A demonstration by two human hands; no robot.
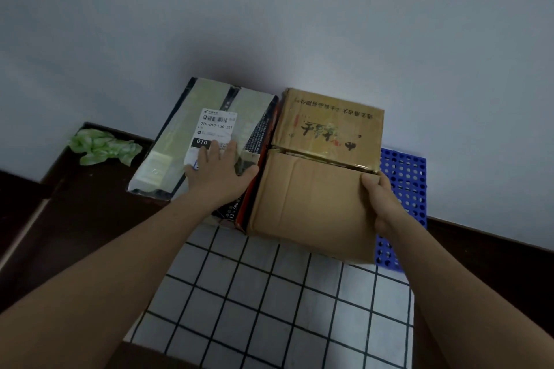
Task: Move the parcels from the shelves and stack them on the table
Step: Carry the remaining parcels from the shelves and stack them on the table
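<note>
Going from the left, we count one crumpled green bag (102,145) lying on the dark worktop (75,219), up by the wall (269,9). Near it but not touching is parcel number one, a taped parcel (177,141) lying flat with one white label (214,126) on top. The left hand (220,172) rests on it with fingers straight and spread, covering the label's near end and not gripping anything. Right up against it, sides touching, is parcel number two, a cardboard box (314,204) with a gap along the seam across its top. The right hand (382,204) grips the box's right edge, thumb over the top, fingers down a side we can't see. So that's two parcels on the worktop, side by side, not stacked. One checked cloth (269,308) lies under their near ends, and one blue holed panel (404,177) pokes out from beneath the box on the right.
</note>
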